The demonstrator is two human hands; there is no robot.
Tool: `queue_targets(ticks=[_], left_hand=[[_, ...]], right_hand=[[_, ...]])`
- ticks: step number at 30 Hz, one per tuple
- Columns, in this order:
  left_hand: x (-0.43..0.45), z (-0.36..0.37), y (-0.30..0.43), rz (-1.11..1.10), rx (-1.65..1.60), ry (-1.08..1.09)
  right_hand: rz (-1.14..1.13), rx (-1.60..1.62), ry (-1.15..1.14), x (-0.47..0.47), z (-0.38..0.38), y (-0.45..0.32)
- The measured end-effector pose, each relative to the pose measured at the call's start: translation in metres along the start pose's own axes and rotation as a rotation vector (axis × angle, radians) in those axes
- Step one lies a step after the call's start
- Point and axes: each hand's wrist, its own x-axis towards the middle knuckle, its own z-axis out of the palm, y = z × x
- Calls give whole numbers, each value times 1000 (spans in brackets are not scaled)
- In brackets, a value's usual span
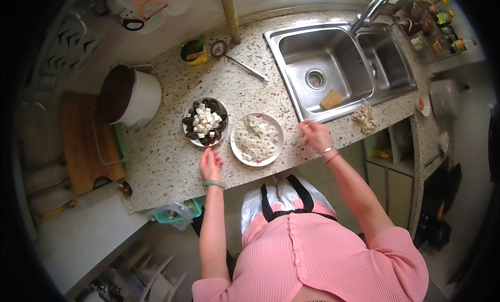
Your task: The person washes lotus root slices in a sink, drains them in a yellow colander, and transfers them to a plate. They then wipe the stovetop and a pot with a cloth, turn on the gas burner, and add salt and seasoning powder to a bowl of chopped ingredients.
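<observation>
My left hand, with a green bangle at the wrist, is just below a white plate of dark slices topped with white cubes; whether it touches the rim I cannot tell. To the right of that plate lies a white plate heaped with sliced lotus root. My right hand, slightly blurred, hovers near the sink's front corner with nothing visible in it, its fingers loosely curled and apart.
A steel double sink holds a sponge; a rag lies at its front edge. Farther back are a ladle and a yellow cup. On the left stand a lidded white pot and a wooden cutting board.
</observation>
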Motion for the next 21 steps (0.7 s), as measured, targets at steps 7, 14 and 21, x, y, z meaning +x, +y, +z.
queue_targets(ticks=[7, 14, 21], left_hand=[[-26, 27, -28, 181, 307, 0], [-6, 40, -43, 410, 419, 83], [-23, 49, -7, 281, 131, 18]], right_hand=[[-190, -1039, 780, 18, -130, 112], [-349, -666, 512, 12, -92, 97], [-300, -741, 167, -53, -19, 0]])
